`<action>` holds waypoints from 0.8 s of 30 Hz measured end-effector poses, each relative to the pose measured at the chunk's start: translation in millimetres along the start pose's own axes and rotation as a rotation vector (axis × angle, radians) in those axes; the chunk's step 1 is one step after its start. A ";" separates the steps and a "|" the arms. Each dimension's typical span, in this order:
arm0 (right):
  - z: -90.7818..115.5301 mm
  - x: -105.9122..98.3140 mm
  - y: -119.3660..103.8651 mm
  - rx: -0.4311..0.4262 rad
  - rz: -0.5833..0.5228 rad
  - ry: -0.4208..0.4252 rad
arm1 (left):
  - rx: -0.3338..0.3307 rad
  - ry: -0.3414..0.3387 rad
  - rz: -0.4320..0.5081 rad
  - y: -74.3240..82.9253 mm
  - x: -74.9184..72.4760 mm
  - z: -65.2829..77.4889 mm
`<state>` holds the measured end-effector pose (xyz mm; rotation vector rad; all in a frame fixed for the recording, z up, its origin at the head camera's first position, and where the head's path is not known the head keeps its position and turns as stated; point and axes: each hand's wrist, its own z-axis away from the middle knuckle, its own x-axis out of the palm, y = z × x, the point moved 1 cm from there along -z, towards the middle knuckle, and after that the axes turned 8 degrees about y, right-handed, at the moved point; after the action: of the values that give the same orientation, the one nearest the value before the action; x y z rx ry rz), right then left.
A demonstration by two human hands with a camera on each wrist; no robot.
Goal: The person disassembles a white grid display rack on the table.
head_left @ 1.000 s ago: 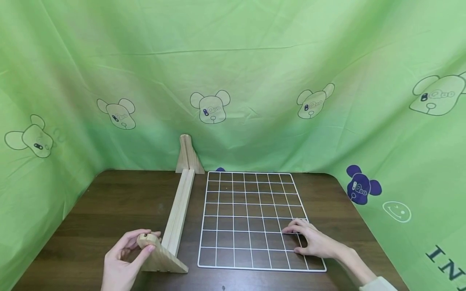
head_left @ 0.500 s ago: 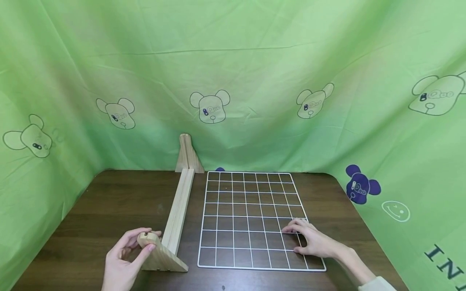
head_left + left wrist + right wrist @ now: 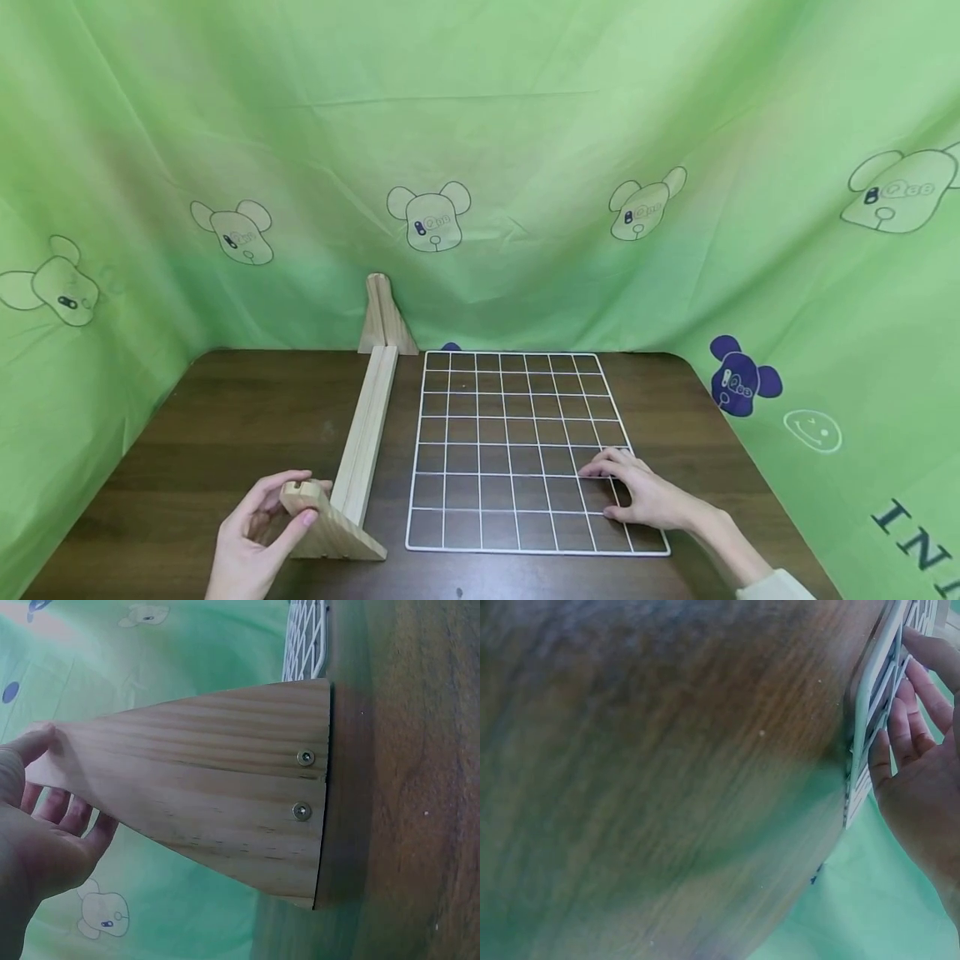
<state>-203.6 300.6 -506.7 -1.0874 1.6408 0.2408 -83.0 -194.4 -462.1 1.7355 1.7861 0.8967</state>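
Note:
On the left of the table stands a wooden stand with two upright end pieces joined by a long grooved wooden bar [image 3: 367, 433]. My left hand [image 3: 247, 537] pinches the rounded, notched top of the near end piece [image 3: 337, 533] between thumb and fingers. Two screws [image 3: 303, 784] show low on its outer face in the left wrist view. The far end piece [image 3: 386, 321] is upright by the curtain. Flat to the right of the stand lies a white wire grid panel [image 3: 536, 552]. My right hand [image 3: 645, 496] rests on its right side, fingertips and thumb spread apart on the wires.
A brown wooden table [image 3: 225, 433] carries everything. Green curtain [image 3: 525, 108] printed with bear heads hangs along the back and both sides. A strip of table separates the stand from the grid panel.
The head view has shifted very slightly. Both hands, the wooden stand and the grid panel keep their places.

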 end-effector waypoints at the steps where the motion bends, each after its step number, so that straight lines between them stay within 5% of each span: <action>1: -0.6 -0.4 0.1 0.000 -0.001 0.001 | 0.010 0.001 -0.006 0.8 0.7 -0.2; 15: -1.8 -0.2 -4.0 -0.005 0.017 0.005 | 0.133 0.163 0.103 18.8 8.9 1.2; 24: -3.1 2.3 -10.9 -0.009 0.068 0.072 | 0.180 0.243 -0.008 32.0 21.6 -2.9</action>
<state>-197.5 291.3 -503.5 -1.0587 1.7447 0.2561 -65.1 -174.1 -434.4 1.7905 2.0851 1.0066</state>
